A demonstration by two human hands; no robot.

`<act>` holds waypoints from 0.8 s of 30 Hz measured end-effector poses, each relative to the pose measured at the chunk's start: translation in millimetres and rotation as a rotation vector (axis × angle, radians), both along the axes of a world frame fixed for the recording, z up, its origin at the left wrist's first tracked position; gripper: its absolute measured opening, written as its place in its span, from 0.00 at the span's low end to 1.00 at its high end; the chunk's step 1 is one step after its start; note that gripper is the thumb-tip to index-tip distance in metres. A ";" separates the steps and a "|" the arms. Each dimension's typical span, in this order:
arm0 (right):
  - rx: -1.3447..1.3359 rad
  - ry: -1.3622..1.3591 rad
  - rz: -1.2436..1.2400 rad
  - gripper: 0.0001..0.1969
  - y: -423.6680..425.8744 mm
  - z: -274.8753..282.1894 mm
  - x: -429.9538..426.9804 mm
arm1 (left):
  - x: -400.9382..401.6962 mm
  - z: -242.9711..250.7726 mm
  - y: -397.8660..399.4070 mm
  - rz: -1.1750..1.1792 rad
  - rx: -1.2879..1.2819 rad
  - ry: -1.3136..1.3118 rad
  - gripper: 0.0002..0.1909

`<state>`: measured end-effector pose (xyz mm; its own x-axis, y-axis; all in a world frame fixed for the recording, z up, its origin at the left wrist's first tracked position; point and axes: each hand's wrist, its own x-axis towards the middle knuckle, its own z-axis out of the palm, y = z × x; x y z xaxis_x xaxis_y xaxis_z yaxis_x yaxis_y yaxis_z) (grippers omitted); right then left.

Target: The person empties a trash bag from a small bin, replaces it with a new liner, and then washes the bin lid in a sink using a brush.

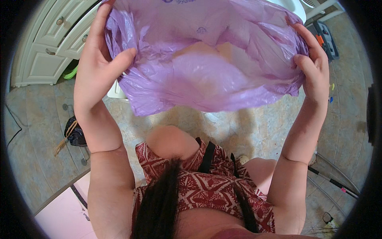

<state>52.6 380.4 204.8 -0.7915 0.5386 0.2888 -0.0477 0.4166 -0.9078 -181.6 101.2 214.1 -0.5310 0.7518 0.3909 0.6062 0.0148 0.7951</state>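
A thin purple plastic bag [209,80] is spread wide between my raised hands, its mouth facing me. My left hand [101,59] grips the bag's left edge, thumb over the film. At the right edge, my right hand [313,59] pinches the gathered rim between thumb and fingers. Printed marks show on the bag's upper part. Something tan shows dimly within or through the film; what it is I cannot tell. Below the bag are my knees and a red and white patterned garment [209,188].
White cabinets with drawers [47,38] stand at upper left, a green item [70,73] beneath. A black bag [75,131] lies on the tiled floor. A grey and orange tool case [326,40] is at upper right, a pole [334,182] at lower right, a pink surface [65,206] at lower left.
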 end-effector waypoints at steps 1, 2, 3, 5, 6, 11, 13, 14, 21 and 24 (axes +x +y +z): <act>-0.110 0.060 0.048 0.26 2.8 -4.4 -5.2 | -3.4 -4.9 2.7 0.001 -0.002 -0.006 0.40; -0.158 0.050 0.063 0.27 7.9 -13.3 -14.4 | -7.7 -10.2 6.3 0.039 -0.059 -0.076 0.40; -0.211 0.042 0.083 0.27 11.9 -20.6 -24.5 | -12.1 -13.3 7.9 0.085 -0.118 -0.144 0.41; -0.126 -0.065 0.007 0.30 20.3 -57.6 -46.9 | -28.9 -43.3 22.9 0.064 -0.150 -0.246 0.42; -0.057 -0.119 0.005 0.32 24.6 -77.6 -56.0 | -36.3 -59.6 29.9 0.042 -0.117 -0.194 0.41; -0.173 -0.374 0.205 0.43 -11.6 -145.1 -96.2 | -37.1 -117.5 51.3 0.013 -0.190 -0.461 0.43; -0.113 -0.473 0.217 0.47 -18.6 -178.6 -115.1 | -31.8 -134.5 66.8 0.024 -0.227 -0.429 0.44; -0.088 -0.519 0.158 0.45 -28.5 -190.1 -126.1 | -31.1 -137.4 68.9 -0.023 -0.283 -0.602 0.44; -0.868 -0.014 0.197 0.37 -46.0 -235.1 -158.0 | -48.5 -146.4 71.9 0.080 -0.100 -0.277 0.44; -0.220 -0.347 0.025 0.32 -18.7 -223.3 -139.1 | -59.7 -145.3 52.8 0.087 -0.258 -0.127 0.42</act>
<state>-86.5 361.8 -18.4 -0.8351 0.5374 -0.1172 0.2692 0.2135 -0.9391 -241.3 153.9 68.8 -0.6301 0.7673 0.1193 0.4899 0.2736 0.8277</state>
